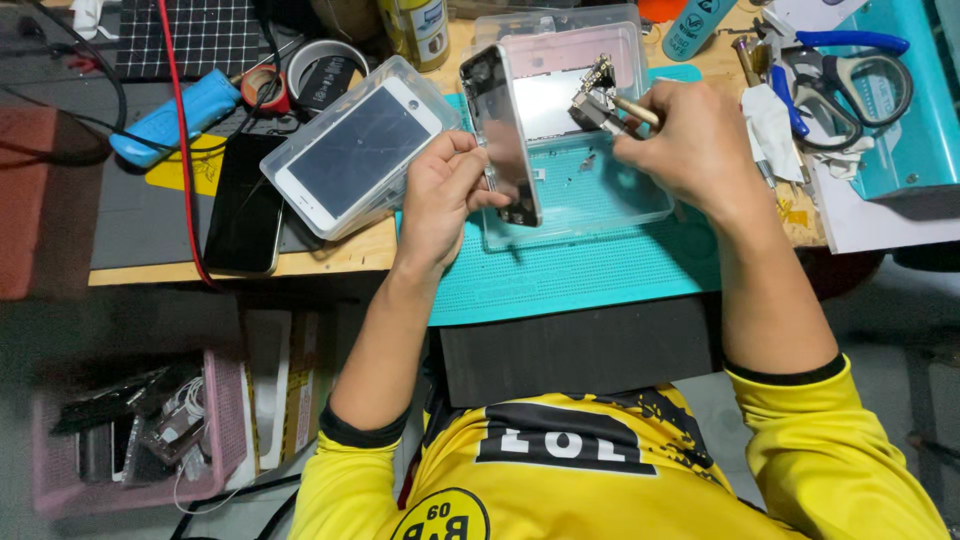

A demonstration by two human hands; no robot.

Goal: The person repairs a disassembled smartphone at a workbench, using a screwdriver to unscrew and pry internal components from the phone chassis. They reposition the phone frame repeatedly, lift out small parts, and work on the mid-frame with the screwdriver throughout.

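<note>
Phone housing: a silver phone housing [503,135] stands on its long edge, tilted, pinched between the fingers of the left hand [445,195]; its lower end sits over the near-left corner of the clear tray.
Left hand: thumb and fingertips closed on the housing's lower half, palm turned toward the tray, forearm rising from the lower left in a yellow sleeve [345,480].
Right hand: the right hand [690,145] is curled shut around a thin tool [630,108] with a pale handle, its tip pointing left, just beyond the fingertips.
Small part: a little metal piece [597,95] at the tool's tip, just right of the housing's upper end; whether it touches the housing cannot be told.
Clear tray: a see-through plastic tray [640,205] lies under both sets of fingers and holds a few tiny dark bits; what they are is too small to tell.
Second box: left of the left fingers, a clear plastic box [300,150] holds a white phone screen [355,155], lying slanted.
Mat: a teal mat [570,275] lies beneath the tray.
Dark phone: a black phone [245,210] lies flat, farther left of the box.
Scissors: scissors [845,85] with blue handles rest well right of the right hand.
</note>
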